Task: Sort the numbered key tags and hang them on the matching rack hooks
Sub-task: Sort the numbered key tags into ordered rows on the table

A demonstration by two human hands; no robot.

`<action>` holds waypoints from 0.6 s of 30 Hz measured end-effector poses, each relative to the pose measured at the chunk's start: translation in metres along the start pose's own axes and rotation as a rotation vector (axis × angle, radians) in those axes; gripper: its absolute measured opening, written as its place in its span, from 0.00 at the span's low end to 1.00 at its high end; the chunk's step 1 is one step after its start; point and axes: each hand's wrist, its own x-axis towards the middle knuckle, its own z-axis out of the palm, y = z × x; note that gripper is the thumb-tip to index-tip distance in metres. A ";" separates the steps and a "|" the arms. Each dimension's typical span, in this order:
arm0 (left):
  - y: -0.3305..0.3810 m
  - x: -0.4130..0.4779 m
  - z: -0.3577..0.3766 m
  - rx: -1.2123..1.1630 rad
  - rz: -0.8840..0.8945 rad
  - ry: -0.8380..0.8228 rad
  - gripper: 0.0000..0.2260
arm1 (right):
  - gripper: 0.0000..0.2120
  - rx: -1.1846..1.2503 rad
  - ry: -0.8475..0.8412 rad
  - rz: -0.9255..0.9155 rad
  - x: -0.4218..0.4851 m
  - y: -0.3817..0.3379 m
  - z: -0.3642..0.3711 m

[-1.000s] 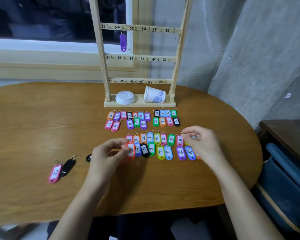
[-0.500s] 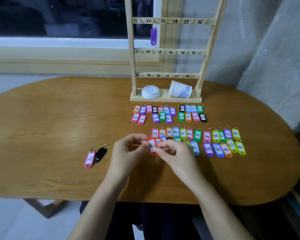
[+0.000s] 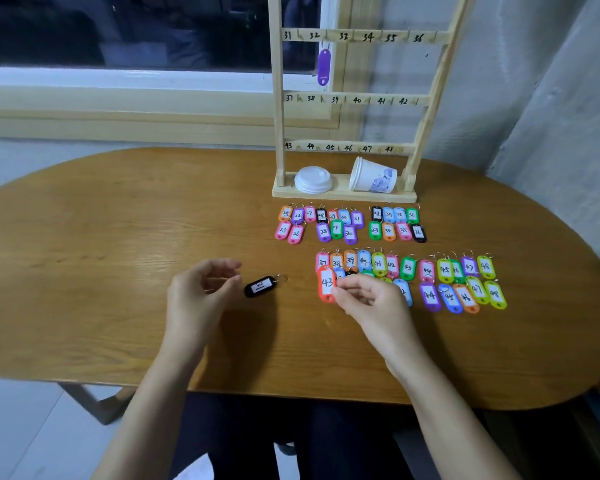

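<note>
Wooden worktop with a tag rack at its far edge, rows of numbered tags before it.
The right hand has its grip pinched on orange tag 43 at the near right edge; the tag sits left of the fingertips, long axis pointing away, ring end far. The left hand, loosely curled and empty, hovers left of a black tag.
</note>
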 end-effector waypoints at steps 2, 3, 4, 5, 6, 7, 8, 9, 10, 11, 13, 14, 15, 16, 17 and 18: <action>-0.001 0.000 -0.002 0.014 0.011 0.003 0.08 | 0.07 0.002 -0.007 -0.003 0.000 0.000 0.001; -0.001 0.001 -0.002 0.021 0.019 -0.002 0.08 | 0.07 -0.002 -0.010 -0.003 0.000 0.000 0.001; 0.000 0.001 0.000 0.032 0.031 -0.009 0.08 | 0.07 -0.004 -0.012 -0.002 0.000 0.000 0.001; -0.001 0.002 0.002 0.053 0.045 -0.017 0.08 | 0.06 -0.001 -0.012 0.000 0.000 0.000 0.001; 0.000 0.002 0.005 0.084 0.065 -0.028 0.08 | 0.06 -0.002 -0.012 0.002 0.000 0.000 0.001; 0.000 0.003 0.009 0.130 0.091 -0.038 0.08 | 0.05 -0.005 -0.013 0.004 0.001 0.000 0.001; 0.000 0.004 0.013 0.186 0.122 -0.051 0.08 | 0.05 -0.008 -0.014 0.006 0.001 0.000 0.001; 0.000 0.004 0.016 0.246 0.154 -0.068 0.08 | 0.05 -0.010 -0.017 0.012 0.001 0.000 0.001; -0.001 0.005 0.020 0.300 0.180 -0.089 0.09 | 0.05 -0.011 -0.017 0.018 0.001 0.000 0.000; -0.001 0.006 0.023 0.347 0.200 -0.109 0.09 | 0.05 -0.011 -0.016 0.022 0.001 0.000 0.000; -0.004 0.007 0.028 0.434 0.227 -0.140 0.10 | 0.04 -0.008 -0.007 0.027 0.003 0.001 -0.003; -0.004 0.008 0.030 0.472 0.236 -0.151 0.10 | 0.04 -0.007 -0.004 0.029 0.004 0.001 -0.004; -0.005 0.010 0.031 0.496 0.236 -0.164 0.11 | 0.04 -0.007 0.000 0.032 0.004 0.001 -0.005; -0.004 0.011 0.032 0.502 0.232 -0.178 0.12 | 0.04 -0.008 0.004 0.032 0.005 0.001 -0.007; -0.003 0.012 0.032 0.499 0.221 -0.190 0.12 | 0.04 -0.005 0.012 0.031 0.007 0.001 -0.009; -0.003 0.013 0.033 0.493 0.212 -0.197 0.13 | 0.04 -0.001 0.021 0.033 0.008 0.002 -0.011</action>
